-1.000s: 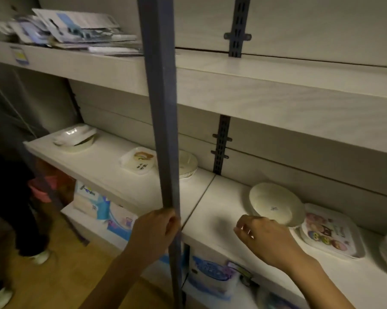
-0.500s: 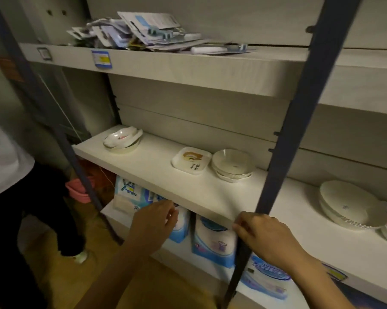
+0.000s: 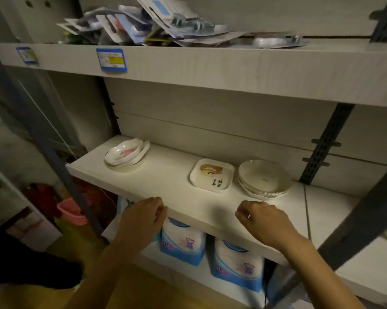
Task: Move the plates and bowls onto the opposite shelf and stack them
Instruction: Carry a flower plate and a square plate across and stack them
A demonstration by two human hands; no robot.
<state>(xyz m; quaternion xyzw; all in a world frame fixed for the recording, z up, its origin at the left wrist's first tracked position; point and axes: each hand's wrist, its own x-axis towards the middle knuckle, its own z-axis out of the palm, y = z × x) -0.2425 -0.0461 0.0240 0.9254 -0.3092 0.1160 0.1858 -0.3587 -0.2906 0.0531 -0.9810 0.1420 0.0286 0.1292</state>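
Dishes toward the back of the shelf (image 3: pixel 165 188), front strip bare

The bowls (image 3: pixel 265 182) are stacked just right of the plate (image 3: pixel 212 175), with another stack (image 3: pixel 126 156) well apart at the left end and open shelf between. The left hand (image 3: pixel 141 219) and right hand (image 3: pixel 263 221) sit at the front edge, fingers loosely curled, holding nothing. A dark post (image 3: pixel 355 221) slants across on the right.

Head camera looks down (close) at the middle shelf (image 3: pixel 165 181).
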